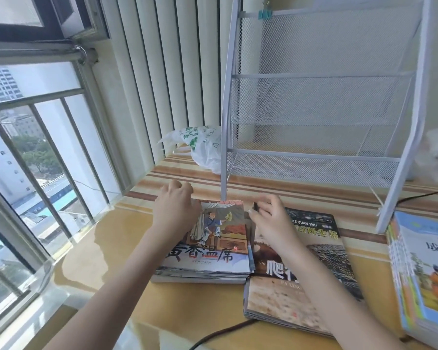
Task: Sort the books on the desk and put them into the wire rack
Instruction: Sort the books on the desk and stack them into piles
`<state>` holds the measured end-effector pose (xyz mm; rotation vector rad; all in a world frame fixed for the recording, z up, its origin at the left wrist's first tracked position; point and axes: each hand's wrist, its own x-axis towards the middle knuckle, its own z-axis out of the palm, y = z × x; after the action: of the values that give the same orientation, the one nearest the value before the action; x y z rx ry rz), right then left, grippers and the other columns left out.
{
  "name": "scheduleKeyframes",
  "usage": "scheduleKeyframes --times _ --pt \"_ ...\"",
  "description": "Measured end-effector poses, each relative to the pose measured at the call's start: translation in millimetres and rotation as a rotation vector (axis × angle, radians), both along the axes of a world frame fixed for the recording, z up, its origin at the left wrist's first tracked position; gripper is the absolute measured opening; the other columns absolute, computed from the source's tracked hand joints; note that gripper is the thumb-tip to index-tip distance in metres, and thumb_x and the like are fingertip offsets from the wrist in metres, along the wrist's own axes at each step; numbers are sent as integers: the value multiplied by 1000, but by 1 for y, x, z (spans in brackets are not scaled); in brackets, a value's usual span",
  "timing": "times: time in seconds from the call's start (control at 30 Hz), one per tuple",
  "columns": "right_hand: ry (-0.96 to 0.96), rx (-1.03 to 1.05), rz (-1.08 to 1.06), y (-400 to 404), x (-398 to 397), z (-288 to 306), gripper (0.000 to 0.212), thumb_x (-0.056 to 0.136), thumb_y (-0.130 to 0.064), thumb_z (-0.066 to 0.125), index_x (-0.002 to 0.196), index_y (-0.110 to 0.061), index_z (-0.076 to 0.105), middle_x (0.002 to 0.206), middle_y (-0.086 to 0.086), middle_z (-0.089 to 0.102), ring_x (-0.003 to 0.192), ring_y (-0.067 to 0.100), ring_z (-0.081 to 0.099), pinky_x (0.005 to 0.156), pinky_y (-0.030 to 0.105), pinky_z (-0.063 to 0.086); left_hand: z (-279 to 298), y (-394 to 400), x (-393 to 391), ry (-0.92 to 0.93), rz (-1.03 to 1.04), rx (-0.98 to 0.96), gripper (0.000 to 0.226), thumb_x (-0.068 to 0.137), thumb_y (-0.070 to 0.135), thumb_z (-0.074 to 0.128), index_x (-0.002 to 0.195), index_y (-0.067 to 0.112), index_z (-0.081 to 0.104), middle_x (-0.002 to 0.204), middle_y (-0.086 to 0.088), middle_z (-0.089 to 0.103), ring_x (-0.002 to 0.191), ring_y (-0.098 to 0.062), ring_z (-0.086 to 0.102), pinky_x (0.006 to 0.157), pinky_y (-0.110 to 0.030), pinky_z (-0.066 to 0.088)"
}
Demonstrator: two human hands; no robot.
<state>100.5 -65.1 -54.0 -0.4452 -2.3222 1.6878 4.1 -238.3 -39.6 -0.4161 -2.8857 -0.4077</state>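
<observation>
A stack of thin picture books (213,251) lies on the yellow desk, its top cover showing a robed figure. My left hand (175,210) rests curled on the stack's far left corner. My right hand (268,218) hovers at the stack's far right corner, fingers bent over a small dark thing I cannot make out. Beside the stack lies a dark encyclopedia pile (314,274), partly under my right forearm. A third, blue-covered stack (425,274) sits at the right edge. The white wire rack (314,109) stands behind the books, its mesh shelves bare.
A white plastic bag (202,147) lies left of the rack. A window with bars (36,160) runs along the desk's left side. A black cable (220,334) crosses the near desk edge, another (425,194) runs behind the rack's right foot.
</observation>
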Motion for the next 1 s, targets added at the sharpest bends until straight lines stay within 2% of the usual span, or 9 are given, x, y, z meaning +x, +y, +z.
scheduleKeyframes --times 0.13,0.27,0.4,0.5,0.6,0.7,0.77,0.9,1.0 --pt "71 145 -183 50 33 17 42 92 -15 56 132 -17 42 131 -1 51 113 8 49 94 23 37 12 33 31 167 -111 -66 24 92 27 45 101 13 62 104 -2 59 101 -24 51 80 -34 43" --pt "6 214 -343 107 67 27 35 92 -16 56 126 -21 48 123 -3 56 101 10 52 71 22 40 17 88 61 189 -369 98 22 92 23 44 90 13 64 89 2 65 84 -20 60 72 -31 51" --pt "3 205 -504 156 107 38 28 93 -16 54 120 -21 52 111 -2 60 84 11 55 60 26 40 12 157 83 -171 -663 334 21 89 24 52 92 9 68 86 -4 70 79 -22 65 73 -35 57" --pt "-82 273 -656 188 141 35 34 88 -15 59 121 -19 52 120 4 59 97 23 58 74 35 47 9 210 100 -474 -769 355 28 92 26 54 79 4 65 75 -11 66 69 -25 59 64 -31 50" --pt "-247 317 -746 210 172 18 44 84 -19 66 124 -13 50 123 9 57 108 29 56 85 39 47 2 252 124 -592 -811 335 41 94 32 53 60 12 42 58 -4 43 52 -19 39 52 -28 31" --pt "-297 210 -763 213 192 9 33 84 -21 64 114 -18 50 93 8 62 60 23 56 51 25 41 -7 274 141 -750 -804 404 37 94 36 53 66 17 39 68 -4 46 60 -16 43 55 -27 33" --pt "-336 126 -769 216 200 6 33 87 -23 62 114 -16 44 80 11 59 46 20 47 40 21 34 -14 281 147 -911 -729 503 37 93 35 55 66 20 36 68 -2 43 62 -16 41 56 -28 33" --pt "-357 -13 -669 215 211 5 29 91 -35 58 111 -15 52 84 1 58 64 13 55 42 22 39 -23 293 146 -1145 -524 641 22 88 35 63 86 15 52 87 -3 52 76 -14 50 66 -26 38" --pt "-293 -75 -649 212 216 -1 28 90 -40 57 111 -21 55 92 -3 60 77 10 57 51 27 40 -16 300 139 -1320 -392 798 59 80 30 67 130 6 49 131 -14 54 116 -31 54 85 -35 44"
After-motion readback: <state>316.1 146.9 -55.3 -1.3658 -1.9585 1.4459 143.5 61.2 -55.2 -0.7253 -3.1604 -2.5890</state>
